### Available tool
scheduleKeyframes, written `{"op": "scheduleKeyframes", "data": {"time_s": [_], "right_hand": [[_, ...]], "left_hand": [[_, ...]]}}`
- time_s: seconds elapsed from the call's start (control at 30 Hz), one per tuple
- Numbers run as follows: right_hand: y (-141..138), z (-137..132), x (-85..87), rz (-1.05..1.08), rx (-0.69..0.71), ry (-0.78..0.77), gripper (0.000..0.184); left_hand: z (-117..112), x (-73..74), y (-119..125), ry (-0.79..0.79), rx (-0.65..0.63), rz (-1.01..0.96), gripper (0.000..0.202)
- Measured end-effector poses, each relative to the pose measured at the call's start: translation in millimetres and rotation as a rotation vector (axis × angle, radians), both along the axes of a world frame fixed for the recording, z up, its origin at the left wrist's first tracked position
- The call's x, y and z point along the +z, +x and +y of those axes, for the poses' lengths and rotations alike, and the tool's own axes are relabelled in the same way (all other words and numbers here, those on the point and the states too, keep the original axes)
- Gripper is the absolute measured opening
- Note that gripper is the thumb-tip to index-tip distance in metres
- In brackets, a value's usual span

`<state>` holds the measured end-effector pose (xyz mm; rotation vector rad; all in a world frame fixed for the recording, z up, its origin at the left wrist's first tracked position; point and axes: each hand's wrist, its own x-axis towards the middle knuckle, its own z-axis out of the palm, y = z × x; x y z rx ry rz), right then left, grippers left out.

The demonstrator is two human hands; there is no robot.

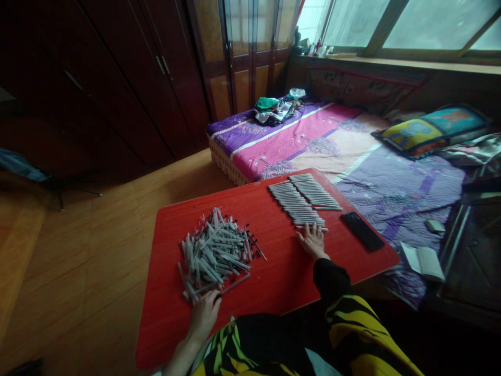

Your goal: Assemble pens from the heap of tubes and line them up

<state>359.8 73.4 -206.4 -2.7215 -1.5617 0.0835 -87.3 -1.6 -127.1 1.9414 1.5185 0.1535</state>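
Observation:
A loose heap of grey pen-like sticks [213,250] lies on the left half of a red table [274,271]. My left hand [204,315] rests at the near edge of that heap, fingers curled around the end of one or two sticks. Two neat rows of the same sticks [305,201] lie side by side at the table's far right. My right hand [312,241] lies flat on the table with fingers spread, its fingertips touching the nearest sticks of those rows.
A black phone [362,230] lies on the table's right corner. Beyond is a bed with a purple and pink quilt [313,141], a pillow [430,130] and a clothes pile [274,110]. Dark wardrobes [117,78] stand at left. An open booklet [423,260] lies right.

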Motion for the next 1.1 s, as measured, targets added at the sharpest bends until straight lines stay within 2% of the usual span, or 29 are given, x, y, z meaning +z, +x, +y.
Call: {"op": "scheduleKeyframes", "data": {"time_s": [0.1,0.17,0.27,0.33,0.77,0.97,1.1], "right_hand": [[12,2,-2.2,0.008,0.01,0.083,0.071],[21,5,-0.9,0.044,-0.094,0.178,0.073],[35,13,1.9,0.149,-0.321,0.276,0.078],[43,20,2.8,0.193,-0.377,0.29,0.079],[52,60,7.1,0.205,-0.235,0.31,0.071],[63,85,7.8,0.15,-0.066,0.241,0.068],[61,93,4.7,0.16,-0.015,0.215,0.066]], "left_hand": [[-4,2.7,-2,-0.022,0.024,-0.012,0.026],[-7,2.7,-2,-0.03,0.045,-0.029,0.026],[-12,0.5,-1,-0.049,0.076,-0.041,0.026],[-16,-1.0,1,-0.067,0.105,-0.028,0.025],[-27,0.1,35,-0.152,0.193,0.083,0.026],[-30,-4.9,48,-0.145,0.208,0.096,0.025],[-31,-5.8,55,-0.158,0.218,0.098,0.025]]}}
